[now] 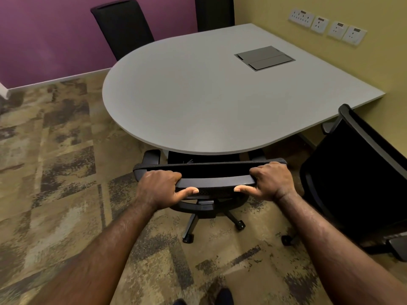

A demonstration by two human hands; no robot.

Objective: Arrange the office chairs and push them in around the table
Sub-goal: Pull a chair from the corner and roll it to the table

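Observation:
A black office chair (217, 180) stands at the rounded near end of the grey table (198, 100), its seat tucked under the tabletop. My left hand (161, 187) grips the left end of its backrest top, thumb underneath. My right hand (269, 181) grips the right end the same way. Another black chair (356, 172) stands at the right, angled toward the table's side. Two more black chairs (123, 25) (214, 13) stand at the table's far side against the purple wall.
A grey cable hatch (264, 58) is set into the tabletop. Wall sockets (328, 26) line the yellow wall at the right. Patterned carpet (55, 161) covers the floor at the left and behind the chair. The chair's wheeled base (211, 225) shows below the backrest.

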